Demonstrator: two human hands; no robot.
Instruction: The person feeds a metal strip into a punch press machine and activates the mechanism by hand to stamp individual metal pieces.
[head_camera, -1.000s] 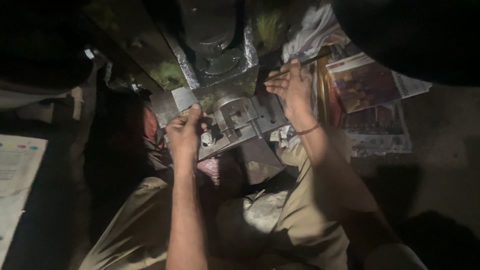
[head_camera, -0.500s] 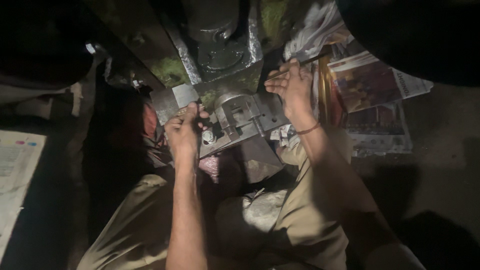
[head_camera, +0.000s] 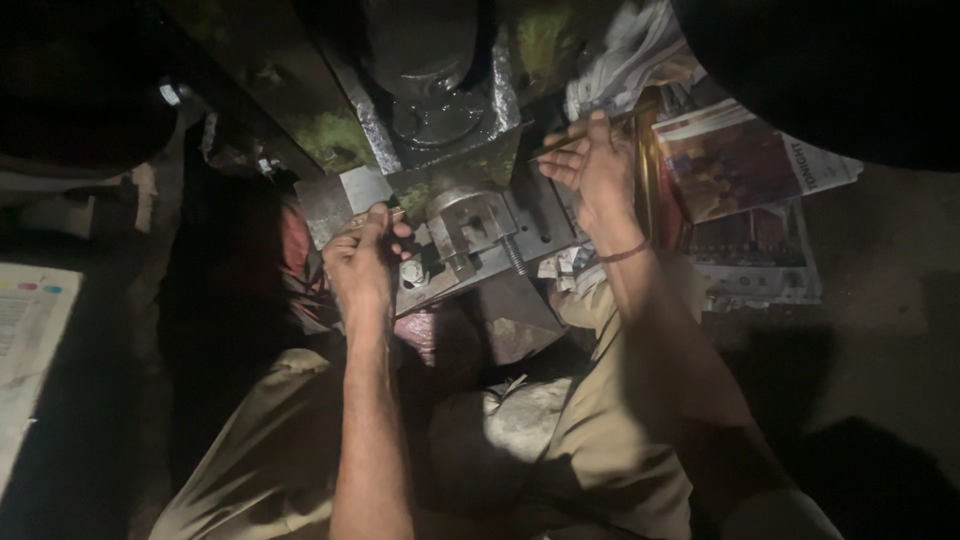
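Left hand (head_camera: 362, 262) pinching a small brass piece (head_camera: 362, 217) beside the blocky steel die (head_camera: 470, 225); right hand (head_camera: 592, 170) pinching a thin stick (head_camera: 580, 135).

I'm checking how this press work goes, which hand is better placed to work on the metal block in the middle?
Probably the left hand: it lies right beside the metal block, pinching a small part. The right hand is farther off, holding a thin stick.
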